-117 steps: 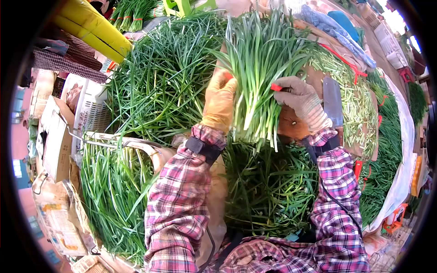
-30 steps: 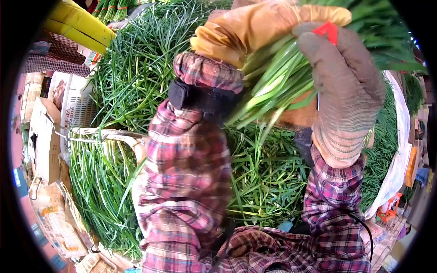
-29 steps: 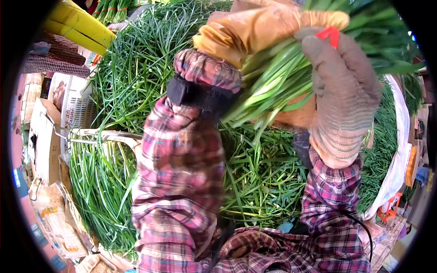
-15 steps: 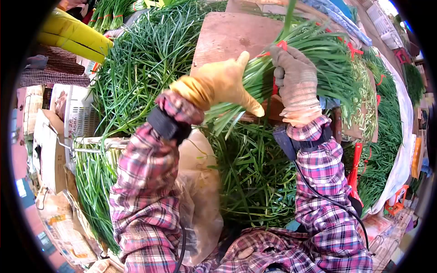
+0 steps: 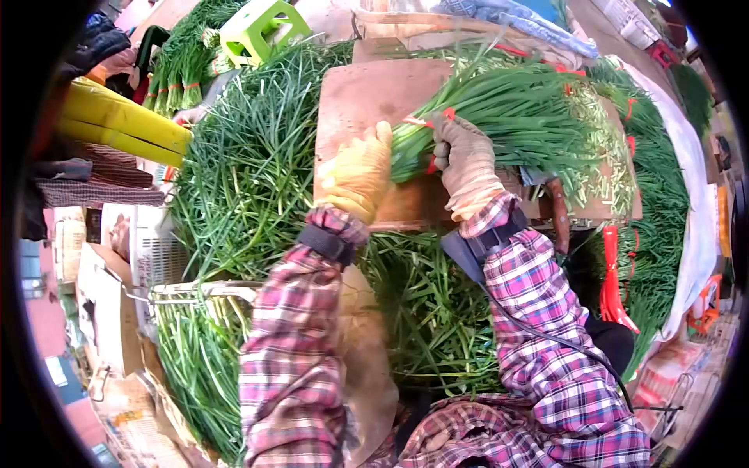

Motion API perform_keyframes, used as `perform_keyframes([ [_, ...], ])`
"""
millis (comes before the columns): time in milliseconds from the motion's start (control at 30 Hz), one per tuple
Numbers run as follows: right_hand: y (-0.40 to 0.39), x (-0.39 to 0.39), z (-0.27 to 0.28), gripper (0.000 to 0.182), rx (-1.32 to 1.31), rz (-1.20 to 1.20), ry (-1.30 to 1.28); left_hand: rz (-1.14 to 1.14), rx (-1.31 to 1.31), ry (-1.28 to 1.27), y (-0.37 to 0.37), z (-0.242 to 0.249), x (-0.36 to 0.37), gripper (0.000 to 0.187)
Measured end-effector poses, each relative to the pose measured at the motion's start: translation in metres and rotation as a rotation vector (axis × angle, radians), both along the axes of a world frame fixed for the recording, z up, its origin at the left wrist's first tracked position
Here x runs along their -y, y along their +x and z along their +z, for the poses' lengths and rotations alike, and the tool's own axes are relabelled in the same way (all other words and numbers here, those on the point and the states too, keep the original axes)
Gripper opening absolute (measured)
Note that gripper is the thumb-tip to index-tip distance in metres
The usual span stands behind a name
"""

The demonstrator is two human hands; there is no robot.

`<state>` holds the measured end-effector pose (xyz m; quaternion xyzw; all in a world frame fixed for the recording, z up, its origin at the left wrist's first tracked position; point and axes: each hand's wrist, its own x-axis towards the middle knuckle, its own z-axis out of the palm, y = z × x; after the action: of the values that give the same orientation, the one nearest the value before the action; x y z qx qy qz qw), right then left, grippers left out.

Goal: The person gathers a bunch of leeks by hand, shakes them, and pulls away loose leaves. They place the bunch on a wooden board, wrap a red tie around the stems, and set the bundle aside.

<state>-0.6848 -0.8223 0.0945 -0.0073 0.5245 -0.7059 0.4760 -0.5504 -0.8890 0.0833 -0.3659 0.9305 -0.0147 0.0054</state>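
Grey-gloved right hand (image 5: pixel 466 162) pinches the red strip tie (image 5: pixel 449 114) on a long, green, leafy bundle (image 5: pixel 511 113); yellow-gloved left hand (image 5: pixel 356 176), grip unclear. Likely light, bruisable: hold by the stems (image 5: pixel 405 148).

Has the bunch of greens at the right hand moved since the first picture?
Yes, the bunch has swung right: its leaf ends now reach over the cut stem pieces, which lay beside it then.

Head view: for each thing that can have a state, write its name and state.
Bunch of greens: on its side, red band across stems
Left hand: gloved, at the stems
Right hand: gloved, curled at the red band
Heap of greens: loose, untied
Knife: partly covered
Cut pieces: scattered
Red strips: gathered
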Motion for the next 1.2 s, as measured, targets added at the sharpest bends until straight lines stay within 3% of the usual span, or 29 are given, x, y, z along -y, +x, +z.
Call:
perform_keyframes([
  [67, 0.006, 0.0, -0.003, 0.007, -0.112, 0.029, 0.045, 0.016, -0.088, 0.085, 0.004, 0.004, -0.005, 0.085],
  [167, 0.009, -0.006, -0.02, 0.016, -1.766, 0.051, -0.142, 0.088, -0.125, -0.053, -0.007, 0.0, -0.012, 0.089],
  [200, 0.009, -0.005, -0.025, 0.016, -1.759, 0.057, -0.145, 0.091, -0.177, 0.022, -0.01, -0.003, -0.015, 0.086],
  [300, 0.005, 0.002, -0.033, 0.02, -1.175, 0.142, -0.124, 0.198, -0.207, 0.175, -0.016, -0.007, -0.02, 0.091],
  [333, 0.01, -0.004, 0.0, 0.02, -1.125, 0.249, 0.014, 0.215, -0.201, 0.189, -0.014, -0.003, -0.022, 0.091],
  [367, 0.02, -0.005, -0.002, 0.02, -1.126, 0.261, 0.012, 0.2, -0.095, 0.22, -0.016, 0.005, -0.017, 0.087],
  [433, 0.035, -0.002, -0.011, 0.018, -1.427, 0.21, -0.041, 0.182, 0.015, 0.239, -0.016, 0.004, -0.013, 0.084],
  [500, 0.032, 0.0, -0.007, 0.017, -1.406, 0.187, -0.031, 0.126, 0.0, -0.208, -0.02, -0.02, -0.018, 0.074],
  [533, 0.028, -0.001, 0.008, 0.016, -1.191, 0.222, 0.009, 0.136, 0.125, -0.289, -0.026, -0.021, -0.017, 0.064],
  [567, 0.025, -0.001, 0.016, 0.015, -0.975, 0.254, 0.052, 0.139, 0.121, -0.284, -0.026, -0.023, -0.016, 0.064],
  [600, 0.026, 0.002, -0.008, 0.016, -1.012, 0.146, -0.035, 0.129, -0.117, -0.153, -0.025, -0.027, -0.014, 0.064],
  [633, 0.033, -0.005, -0.001, 0.016, -0.877, 0.189, -0.01, 0.117, -0.355, -0.025, -0.024, -0.014, -0.015, 0.064],
  [667, 0.029, -0.004, 0.0, 0.016, -0.948, 0.187, -0.014, 0.17, -0.174, 0.083, -0.024, -0.002, -0.022, 0.065],
  [767, 0.021, 0.0, -0.013, 0.016, -1.119, 0.155, -0.052, 0.15, -0.147, 0.162, -0.025, -0.001, -0.015, 0.067],
  [833, 0.023, 0.005, -0.011, 0.015, -1.209, 0.094, -0.116, 0.123, -0.204, 0.107, -0.029, -0.008, -0.011, 0.064],
  [900, 0.021, 0.004, -0.008, 0.014, -1.241, 0.141, -0.058, 0.161, -0.086, 0.055, -0.03, -0.016, -0.008, 0.061],
  [933, 0.022, 0.004, -0.009, 0.014, -1.237, 0.144, -0.057, 0.071, -0.232, 0.023, -0.026, -0.021, -0.004, 0.049],
  [1033, 0.025, 0.009, -0.013, 0.014, -1.094, 0.134, -0.075, 0.138, -0.108, 0.226, -0.029, -0.011, 0.006, 0.036],
  [1067, 0.022, 0.018, -0.016, 0.014, -0.996, 0.152, -0.039, 0.075, -0.172, 0.191, -0.03, -0.016, 0.012, 0.029],
  [1167, 0.017, 0.013, -0.01, 0.02, -0.859, 0.153, -0.062, 0.146, -0.223, 0.051, -0.03, -0.02, 0.003, 0.032],
  [1200, 0.02, -0.006, 0.011, 0.024, -0.758, 0.213, -0.005, 0.015, -0.327, 0.061, -0.03, -0.041, 0.015, 0.041],
])
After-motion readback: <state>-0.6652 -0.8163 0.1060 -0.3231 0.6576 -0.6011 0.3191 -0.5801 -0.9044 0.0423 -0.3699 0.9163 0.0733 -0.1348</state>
